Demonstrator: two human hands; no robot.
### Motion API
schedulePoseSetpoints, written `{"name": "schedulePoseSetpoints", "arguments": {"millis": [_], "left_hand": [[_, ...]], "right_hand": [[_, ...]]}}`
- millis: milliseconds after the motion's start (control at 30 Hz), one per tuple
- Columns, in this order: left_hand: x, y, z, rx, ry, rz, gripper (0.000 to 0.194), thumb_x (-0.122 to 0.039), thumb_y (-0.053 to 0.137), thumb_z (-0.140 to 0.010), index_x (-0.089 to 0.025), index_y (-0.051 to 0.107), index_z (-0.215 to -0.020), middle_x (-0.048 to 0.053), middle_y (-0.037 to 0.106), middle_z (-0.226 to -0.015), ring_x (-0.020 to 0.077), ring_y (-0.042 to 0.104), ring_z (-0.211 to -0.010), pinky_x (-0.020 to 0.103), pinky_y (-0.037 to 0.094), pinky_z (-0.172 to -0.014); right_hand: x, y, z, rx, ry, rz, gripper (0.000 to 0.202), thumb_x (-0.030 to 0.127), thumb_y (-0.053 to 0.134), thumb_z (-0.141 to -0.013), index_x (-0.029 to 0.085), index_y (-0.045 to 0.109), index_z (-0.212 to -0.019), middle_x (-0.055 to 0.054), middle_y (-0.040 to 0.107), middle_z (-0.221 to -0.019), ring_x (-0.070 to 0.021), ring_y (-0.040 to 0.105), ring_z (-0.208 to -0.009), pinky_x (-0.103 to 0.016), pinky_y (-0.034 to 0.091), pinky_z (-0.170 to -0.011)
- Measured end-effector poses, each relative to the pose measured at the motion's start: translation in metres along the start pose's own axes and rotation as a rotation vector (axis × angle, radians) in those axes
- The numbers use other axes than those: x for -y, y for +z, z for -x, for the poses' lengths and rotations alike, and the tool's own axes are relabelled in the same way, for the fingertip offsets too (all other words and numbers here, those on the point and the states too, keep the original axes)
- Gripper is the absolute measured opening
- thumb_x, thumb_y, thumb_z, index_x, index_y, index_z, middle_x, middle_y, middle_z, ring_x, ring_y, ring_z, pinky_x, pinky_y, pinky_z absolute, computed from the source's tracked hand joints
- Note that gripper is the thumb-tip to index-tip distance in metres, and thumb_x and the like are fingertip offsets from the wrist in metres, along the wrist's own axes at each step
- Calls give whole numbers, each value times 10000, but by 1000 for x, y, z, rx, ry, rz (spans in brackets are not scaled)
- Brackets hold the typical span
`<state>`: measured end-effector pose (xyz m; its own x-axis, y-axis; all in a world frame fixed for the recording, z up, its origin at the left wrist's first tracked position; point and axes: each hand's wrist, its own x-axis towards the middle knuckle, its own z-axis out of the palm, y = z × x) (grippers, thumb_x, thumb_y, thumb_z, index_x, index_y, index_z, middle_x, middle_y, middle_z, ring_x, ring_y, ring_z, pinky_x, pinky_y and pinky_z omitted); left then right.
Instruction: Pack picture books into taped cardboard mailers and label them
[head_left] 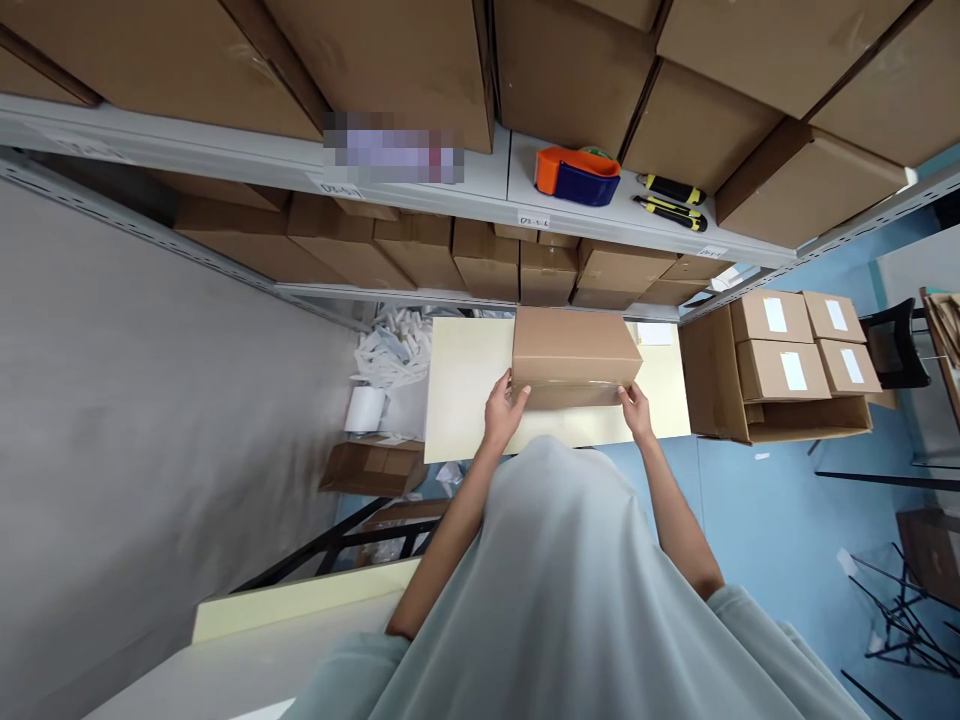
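A closed brown cardboard box (574,340) lies on the pale yellow tabletop (465,390), with clear tape along its near side. My left hand (505,408) grips the box's near left corner, thumb on the near face and fingers around the side. At the near right corner, my right hand (635,408) holds the box in the same way. A white label or paper (655,334) lies on the tabletop just beyond the box's right end.
Grey shelving (442,200) packed with cartons rises ahead. An orange and blue tape dispenser (577,177) and yellow-black utility knives (671,200) lie on it. At right, a large open carton (712,380) holds labelled boxes. Crumpled paper (401,345) and a white roll (365,409) are at left.
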<state>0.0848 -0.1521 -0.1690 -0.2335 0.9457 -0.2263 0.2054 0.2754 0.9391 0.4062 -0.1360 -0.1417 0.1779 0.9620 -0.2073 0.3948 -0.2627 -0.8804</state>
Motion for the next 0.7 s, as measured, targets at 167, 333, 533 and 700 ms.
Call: {"name": "schedulePoseSetpoints", "arguments": {"millis": [167,333,533,700], "left_hand": [[-33,-4,-32,13,18,-165,687,-454,722,-972,-227,555,-1599,155,700,-1492,305,673,-1341,481,539,-1168],[-62,-15,-45,-43,-98,-268,594,-565,653,-1002,-195,649,-1467,169,758,-1392,337,707,-1297,463,531,-1134],[-53,-31,-6,-22,-208,-267,663,-763,424,-1038,-203,758,-1158,181,803,-1266,355,713,-1270,456,526,-1109],[-30,-27,23,-20,-424,-227,627,-769,550,-982,-192,766,-1093,188,815,-1230,374,736,-1223,498,543,-1119]], "right_hand": [[20,-3,-36,-7,-22,80,685,693,585,-892,152,711,-1293,-168,806,-1196,-295,734,-1029,-419,600,-957],[25,-6,-40,62,14,103,620,728,649,-847,215,771,-1173,-137,828,-1180,-318,767,-1011,-422,609,-915],[3,-18,0,169,83,173,657,803,702,-818,199,801,-1058,-140,821,-1096,-297,764,-909,-424,618,-888],[-10,-33,21,584,196,-39,822,946,636,-813,182,799,-1068,-120,818,-1061,-297,759,-1048,-430,638,-957]]}}
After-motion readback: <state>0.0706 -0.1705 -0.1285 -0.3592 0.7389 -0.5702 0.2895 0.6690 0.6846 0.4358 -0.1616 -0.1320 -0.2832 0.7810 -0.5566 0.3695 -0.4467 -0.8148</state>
